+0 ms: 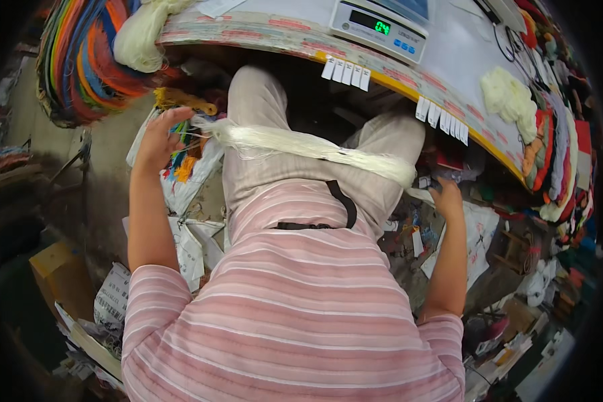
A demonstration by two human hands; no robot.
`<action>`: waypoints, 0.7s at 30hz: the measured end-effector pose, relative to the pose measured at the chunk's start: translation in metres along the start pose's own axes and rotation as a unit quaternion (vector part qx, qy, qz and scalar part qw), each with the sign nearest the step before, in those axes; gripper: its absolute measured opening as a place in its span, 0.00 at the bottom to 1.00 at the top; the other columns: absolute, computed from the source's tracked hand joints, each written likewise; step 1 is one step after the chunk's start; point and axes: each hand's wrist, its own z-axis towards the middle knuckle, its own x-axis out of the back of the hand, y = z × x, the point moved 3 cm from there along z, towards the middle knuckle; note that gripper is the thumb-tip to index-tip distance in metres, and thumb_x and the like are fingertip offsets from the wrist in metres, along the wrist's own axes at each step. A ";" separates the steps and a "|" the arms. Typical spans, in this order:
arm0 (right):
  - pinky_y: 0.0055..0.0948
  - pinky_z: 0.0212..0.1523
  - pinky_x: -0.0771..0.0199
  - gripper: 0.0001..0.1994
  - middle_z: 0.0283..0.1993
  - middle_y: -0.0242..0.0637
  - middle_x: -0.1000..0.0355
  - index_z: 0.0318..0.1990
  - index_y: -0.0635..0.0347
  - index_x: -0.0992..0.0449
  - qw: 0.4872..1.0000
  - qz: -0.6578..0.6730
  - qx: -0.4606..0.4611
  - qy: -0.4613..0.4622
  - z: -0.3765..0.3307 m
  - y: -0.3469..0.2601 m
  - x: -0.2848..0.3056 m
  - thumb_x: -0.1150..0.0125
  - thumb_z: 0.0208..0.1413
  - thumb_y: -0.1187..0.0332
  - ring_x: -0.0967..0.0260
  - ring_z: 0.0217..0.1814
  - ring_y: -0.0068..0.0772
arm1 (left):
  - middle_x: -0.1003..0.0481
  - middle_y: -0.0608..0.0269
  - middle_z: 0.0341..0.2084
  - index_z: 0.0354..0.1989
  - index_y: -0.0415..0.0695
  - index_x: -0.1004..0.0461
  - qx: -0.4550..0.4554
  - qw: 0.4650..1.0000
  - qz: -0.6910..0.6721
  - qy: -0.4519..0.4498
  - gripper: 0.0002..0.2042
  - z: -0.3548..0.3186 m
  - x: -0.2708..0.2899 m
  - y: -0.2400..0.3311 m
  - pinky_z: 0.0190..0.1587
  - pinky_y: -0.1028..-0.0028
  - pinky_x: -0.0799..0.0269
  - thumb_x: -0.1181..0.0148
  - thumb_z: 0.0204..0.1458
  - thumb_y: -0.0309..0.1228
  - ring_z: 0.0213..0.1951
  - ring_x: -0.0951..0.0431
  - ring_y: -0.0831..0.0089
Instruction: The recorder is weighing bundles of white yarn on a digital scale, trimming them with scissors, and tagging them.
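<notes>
Left hand (159, 137) is sitting with its grip loosely apart, fingers curled over one frayed end of a white fiber hank (308, 146). Right hand (447, 195) is reaching down by the other end; can't tell how its grip is set, the fingers are hidden from here. The hank is lying stretched across both thighs, pale, glossy and stringy, fatter toward the right. Up top, a digital scale (380, 27) is resting on the counter (449, 60).
</notes>
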 end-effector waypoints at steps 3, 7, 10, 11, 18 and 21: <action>0.24 0.46 0.30 0.14 0.43 0.39 0.27 0.49 0.64 0.27 0.922 0.377 0.091 -0.004 0.027 -0.108 0.004 0.42 0.54 0.71 0.29 0.43 0.27 | 0.27 0.52 0.48 0.56 0.37 0.36 -0.076 0.900 -0.391 -0.178 0.19 0.002 -0.009 0.015 0.19 0.86 0.45 0.60 0.63 0.37 0.14 0.47 0.87; 0.20 0.44 0.32 0.13 0.40 0.33 0.27 0.49 0.61 0.26 0.811 0.523 0.260 -0.038 0.026 -0.283 0.070 0.43 0.55 0.72 0.31 0.40 0.19 | 0.43 0.46 0.62 0.63 0.38 0.46 -0.163 0.864 -0.430 -0.207 0.27 -0.040 -0.097 0.101 0.54 0.67 0.35 0.65 0.63 0.45 0.53 0.31 0.62; 0.19 0.42 0.33 0.17 0.39 0.29 0.30 0.52 0.57 0.27 0.798 0.449 0.401 0.023 0.020 -0.376 0.110 0.40 0.53 0.73 0.33 0.38 0.18 | 0.47 0.46 0.64 0.65 0.38 0.49 -0.201 0.833 -0.455 -0.243 0.34 -0.061 -0.113 0.123 0.64 0.54 0.49 0.68 0.60 0.55 0.64 0.45 0.54; 0.20 0.39 0.33 0.16 0.37 0.31 0.32 0.49 0.58 0.26 0.786 0.452 0.421 0.026 0.015 -0.401 0.121 0.37 0.50 0.72 0.34 0.36 0.20 | 0.46 0.47 0.63 0.65 0.38 0.49 -0.212 0.835 -0.451 -0.232 0.34 -0.066 -0.118 0.126 0.63 0.54 0.49 0.68 0.60 0.55 0.64 0.45 0.55; 0.18 0.29 0.36 0.08 0.34 0.33 0.30 0.35 0.61 0.24 0.752 0.446 0.486 -0.008 0.019 -0.473 0.126 0.36 0.49 0.68 0.34 0.30 0.20 | 0.33 0.50 0.54 0.56 0.38 0.36 -0.254 0.815 -0.489 -0.180 0.25 -0.066 -0.098 0.131 0.59 0.61 0.39 0.63 0.61 0.47 0.56 0.34 0.59; 0.13 0.26 0.39 0.07 0.23 0.26 0.30 0.33 0.58 0.24 0.715 0.478 0.404 -0.312 0.015 -0.479 0.171 0.42 0.56 0.65 0.37 0.24 0.12 | 0.25 0.59 0.28 0.27 0.43 0.30 -0.171 0.795 -0.579 -0.063 0.12 -0.045 -0.075 0.125 0.48 0.62 0.33 0.54 0.58 0.36 0.39 0.27 0.63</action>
